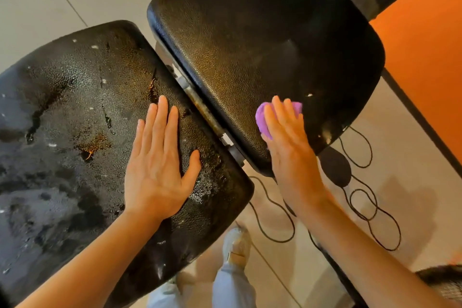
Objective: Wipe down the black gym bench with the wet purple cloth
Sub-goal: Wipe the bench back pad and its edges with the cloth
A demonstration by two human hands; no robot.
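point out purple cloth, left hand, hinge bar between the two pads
purple cloth [262, 120]: head view, exposed left edge.
left hand [157, 167]: head view, back of hand.
hinge bar [205, 112]: head view, mid-length in the gap.

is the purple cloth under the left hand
No, the purple cloth lies under the right hand on the right pad, while the left hand rests flat and bare on the other pad.

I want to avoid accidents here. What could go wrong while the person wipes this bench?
The left hand presses flat on the wet left pad; it might slip. The purple cloth under the right hand works near the hinge gap, where fingers could get pinched. The black cord loops on the floor near the feet, a possible trip hazard.
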